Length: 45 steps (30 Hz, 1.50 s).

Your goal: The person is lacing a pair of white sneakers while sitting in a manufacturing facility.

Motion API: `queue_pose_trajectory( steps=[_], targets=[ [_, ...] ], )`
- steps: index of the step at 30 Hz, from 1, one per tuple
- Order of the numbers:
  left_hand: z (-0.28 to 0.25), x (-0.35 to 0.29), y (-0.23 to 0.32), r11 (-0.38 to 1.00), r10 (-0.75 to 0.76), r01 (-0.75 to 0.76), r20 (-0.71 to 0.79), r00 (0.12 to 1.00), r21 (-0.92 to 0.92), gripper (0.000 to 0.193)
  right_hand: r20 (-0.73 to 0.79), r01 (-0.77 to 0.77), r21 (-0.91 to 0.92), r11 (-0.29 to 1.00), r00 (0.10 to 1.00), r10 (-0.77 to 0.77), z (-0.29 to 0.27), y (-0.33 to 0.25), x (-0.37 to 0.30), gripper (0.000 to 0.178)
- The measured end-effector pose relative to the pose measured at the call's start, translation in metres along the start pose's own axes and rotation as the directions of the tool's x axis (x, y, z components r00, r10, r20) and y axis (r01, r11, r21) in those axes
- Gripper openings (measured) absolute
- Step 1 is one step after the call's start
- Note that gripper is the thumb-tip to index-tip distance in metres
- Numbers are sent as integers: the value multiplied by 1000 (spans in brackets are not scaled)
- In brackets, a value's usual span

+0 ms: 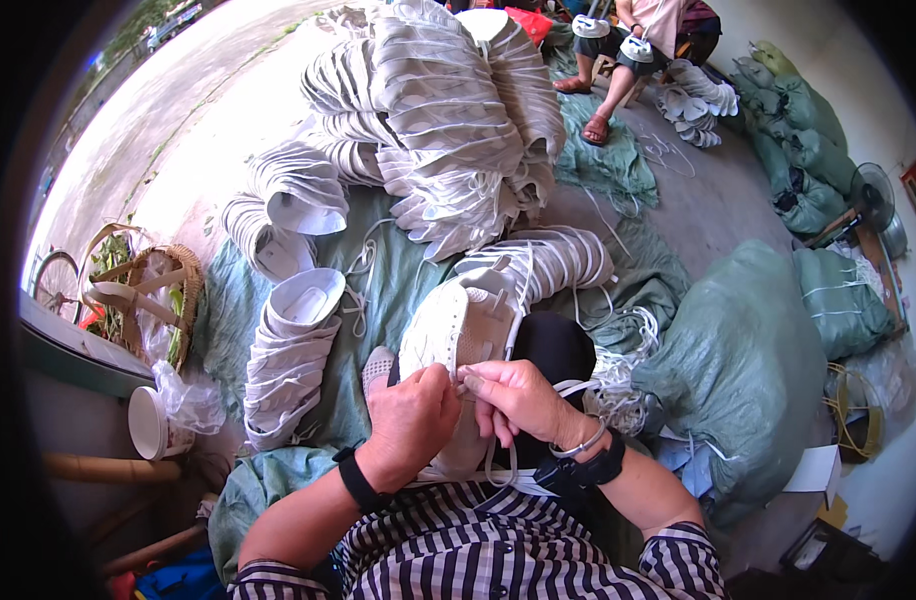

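A white shoe upper (460,325) lies on my lap, its toe pointing away from me. My left hand (410,420) grips its near edge, fingers curled tight. My right hand (513,397) pinches a white lace (498,465) at the same edge, and the lace hangs down in a loop below my hands. Both wrists wear black bands, the right one also a thin bangle. A stack of nested white shoe uppers (290,350) stands just left of my knee, and another row (553,255) lies beyond the shoe.
A big heap of white uppers (438,110) fills the ground ahead on green sacking (388,280). Stuffed green sacks (743,370) lie at my right. Another person (643,45) sits at the far end. A wicker basket (153,300) and a white cup (148,422) are at my left.
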<state>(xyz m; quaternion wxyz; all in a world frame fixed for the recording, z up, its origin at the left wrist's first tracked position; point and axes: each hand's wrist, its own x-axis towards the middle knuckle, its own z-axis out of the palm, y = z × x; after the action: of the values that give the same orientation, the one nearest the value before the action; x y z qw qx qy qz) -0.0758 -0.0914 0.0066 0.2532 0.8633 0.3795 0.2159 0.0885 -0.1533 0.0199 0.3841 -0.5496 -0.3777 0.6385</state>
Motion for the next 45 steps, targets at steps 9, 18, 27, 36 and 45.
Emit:
queue_pose_trajectory(
  steps=[9,18,27,36,45],
  targets=[
    [0,-8,-36,797,-136,215,179,975,-565,14,-32,26,-71,997,999,-28,7,4,-1,35],
    [-28,26,-29,922,370,-383,165,914,54,39,-51,202,-854,479,884,-464,24,-3,-5,22],
    [-34,61,-25,676,545,-708,508,667,204,16,-11,172,-909,379,900,-435,20,0,1,19],
    [-30,57,-35,759,642,-630,355,679,-168,13,-73,114,-851,512,941,-332,6,-11,11,21],
    [-5,55,-50,754,655,-634,276,704,-171,16,-400,289,-293,911,828,-392,-44,-34,16,7]
  ],
)
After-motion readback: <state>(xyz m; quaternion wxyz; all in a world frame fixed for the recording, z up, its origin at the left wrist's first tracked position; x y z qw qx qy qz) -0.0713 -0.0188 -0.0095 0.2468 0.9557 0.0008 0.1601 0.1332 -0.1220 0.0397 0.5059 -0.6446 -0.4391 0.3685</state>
